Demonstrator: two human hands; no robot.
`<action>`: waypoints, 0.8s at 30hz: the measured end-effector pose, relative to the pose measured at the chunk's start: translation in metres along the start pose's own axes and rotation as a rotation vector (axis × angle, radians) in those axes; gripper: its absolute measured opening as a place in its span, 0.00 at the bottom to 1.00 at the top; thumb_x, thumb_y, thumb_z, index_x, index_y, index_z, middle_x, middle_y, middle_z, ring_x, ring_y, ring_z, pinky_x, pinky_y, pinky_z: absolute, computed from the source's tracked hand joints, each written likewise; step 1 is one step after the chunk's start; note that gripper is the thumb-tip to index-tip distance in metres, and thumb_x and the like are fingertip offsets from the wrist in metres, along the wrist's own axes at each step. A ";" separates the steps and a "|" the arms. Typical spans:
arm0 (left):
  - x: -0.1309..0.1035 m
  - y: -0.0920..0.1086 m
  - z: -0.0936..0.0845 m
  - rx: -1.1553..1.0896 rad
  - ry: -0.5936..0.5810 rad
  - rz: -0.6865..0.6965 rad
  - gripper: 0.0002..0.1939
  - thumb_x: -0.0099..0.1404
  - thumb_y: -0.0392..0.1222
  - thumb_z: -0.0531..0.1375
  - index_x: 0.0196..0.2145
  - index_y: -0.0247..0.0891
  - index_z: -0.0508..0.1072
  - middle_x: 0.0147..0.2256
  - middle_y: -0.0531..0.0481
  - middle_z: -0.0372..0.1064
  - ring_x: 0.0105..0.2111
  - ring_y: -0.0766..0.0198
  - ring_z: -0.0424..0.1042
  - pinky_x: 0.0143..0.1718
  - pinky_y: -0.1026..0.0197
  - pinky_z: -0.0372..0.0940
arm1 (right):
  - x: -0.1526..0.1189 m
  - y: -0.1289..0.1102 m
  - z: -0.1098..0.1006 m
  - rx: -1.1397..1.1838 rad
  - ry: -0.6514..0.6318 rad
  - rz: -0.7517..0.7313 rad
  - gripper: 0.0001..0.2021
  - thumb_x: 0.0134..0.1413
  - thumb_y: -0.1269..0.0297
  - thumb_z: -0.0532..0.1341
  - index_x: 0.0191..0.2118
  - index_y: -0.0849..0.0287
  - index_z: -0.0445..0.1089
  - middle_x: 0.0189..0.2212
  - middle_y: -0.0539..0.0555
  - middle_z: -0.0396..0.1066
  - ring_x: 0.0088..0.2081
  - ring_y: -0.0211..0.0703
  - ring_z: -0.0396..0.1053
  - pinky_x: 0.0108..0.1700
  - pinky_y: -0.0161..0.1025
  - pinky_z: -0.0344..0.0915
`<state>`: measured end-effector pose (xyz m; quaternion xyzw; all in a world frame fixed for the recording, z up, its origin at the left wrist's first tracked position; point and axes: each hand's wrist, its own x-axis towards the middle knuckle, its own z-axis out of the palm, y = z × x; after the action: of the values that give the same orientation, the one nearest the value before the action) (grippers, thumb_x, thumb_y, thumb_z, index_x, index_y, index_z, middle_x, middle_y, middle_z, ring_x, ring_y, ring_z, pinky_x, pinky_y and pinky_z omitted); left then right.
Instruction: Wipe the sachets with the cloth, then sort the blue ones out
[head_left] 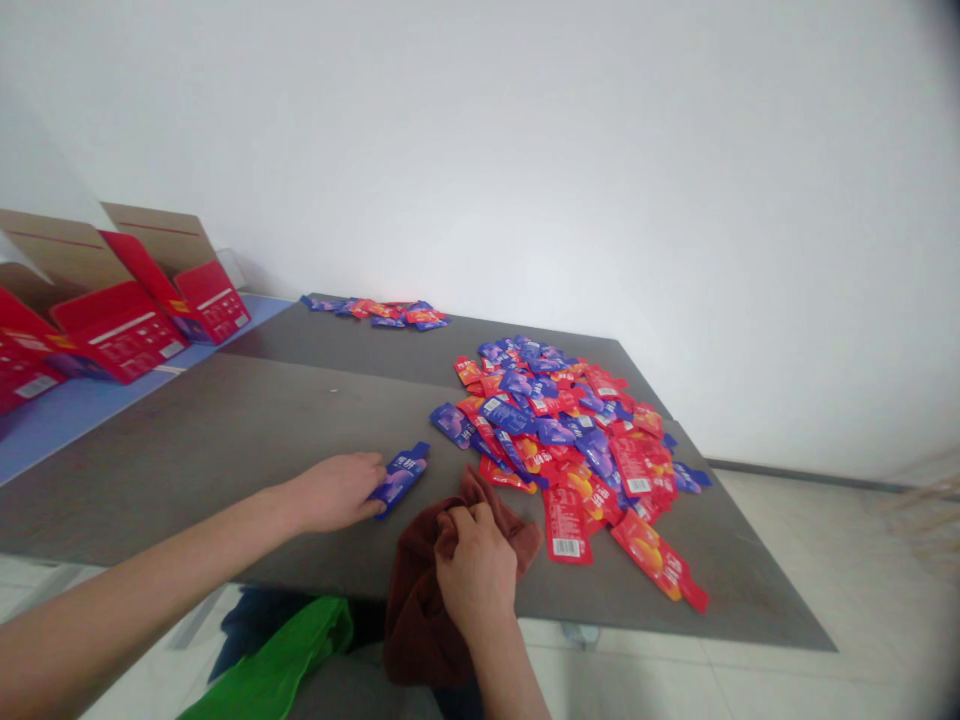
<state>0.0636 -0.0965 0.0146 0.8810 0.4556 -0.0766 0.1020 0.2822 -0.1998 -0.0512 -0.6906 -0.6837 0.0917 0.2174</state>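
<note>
**Brown cloth in one hand, blue sachet under the other**

Brown cloth (pixel 420 590) hangs over the near table edge, one piece only, bunched at the top and gripped by the right hand (pixel 474 570), whose fingers are curled shut into its folds. Its lower end drops out of sight below the table (pixel 225 440), beside a green bag (pixel 277 665) cut off by the frame's bottom edge. Something dark blue lies behind the bag; what it is cannot be told.

Just left of that hand, the left hand (pixel 337 490) lies palm down and nearly flat on the table, fingers stretched, their tips pressing on the near end of a single blue sachet (pixel 401 477). It pins the sachet rather than grasping it; the sachet lies alone, apart from the others.

Beyond and to the right of both hands spreads a big pile (pixel 570 430) of red and blue sachets, overlapping too thickly to count, dozens at least. Two red ones trail from it toward the near edge, right of the right hand. Print on the sachets is too small to read.

Farther off, past the left hand, a small second heap (pixel 382 312) of the same sachets sits at the far edge, its count blurred.

Far left of the left hand stand three red cartons (pixel 120 325) with raised brown flaps on a blue surface (pixel 67 410); the nearest is cut off by the frame. A white wall closes the view.
</note>
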 end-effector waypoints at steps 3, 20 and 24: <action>-0.010 -0.002 0.004 -0.006 0.006 0.023 0.15 0.65 0.48 0.61 0.45 0.37 0.78 0.43 0.40 0.72 0.43 0.49 0.74 0.46 0.53 0.67 | 0.000 0.000 0.001 -0.003 0.003 0.002 0.09 0.69 0.61 0.56 0.40 0.52 0.73 0.40 0.52 0.69 0.37 0.43 0.72 0.35 0.37 0.59; 0.010 0.011 0.008 0.094 -0.022 -0.010 0.17 0.58 0.45 0.62 0.43 0.35 0.77 0.41 0.39 0.72 0.41 0.48 0.74 0.44 0.52 0.67 | -0.001 -0.001 -0.001 0.007 -0.025 0.015 0.07 0.68 0.61 0.57 0.42 0.52 0.73 0.41 0.52 0.69 0.38 0.43 0.72 0.35 0.36 0.59; 0.007 0.003 0.000 0.024 -0.012 0.035 0.14 0.59 0.39 0.57 0.41 0.38 0.77 0.39 0.43 0.73 0.39 0.51 0.75 0.43 0.54 0.67 | -0.002 -0.001 -0.004 0.011 -0.029 0.006 0.07 0.68 0.61 0.57 0.41 0.52 0.73 0.40 0.52 0.69 0.37 0.42 0.72 0.35 0.36 0.59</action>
<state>0.0698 -0.0926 0.0128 0.8895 0.4385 -0.0855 0.0952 0.2823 -0.2024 -0.0476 -0.6902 -0.6840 0.1059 0.2109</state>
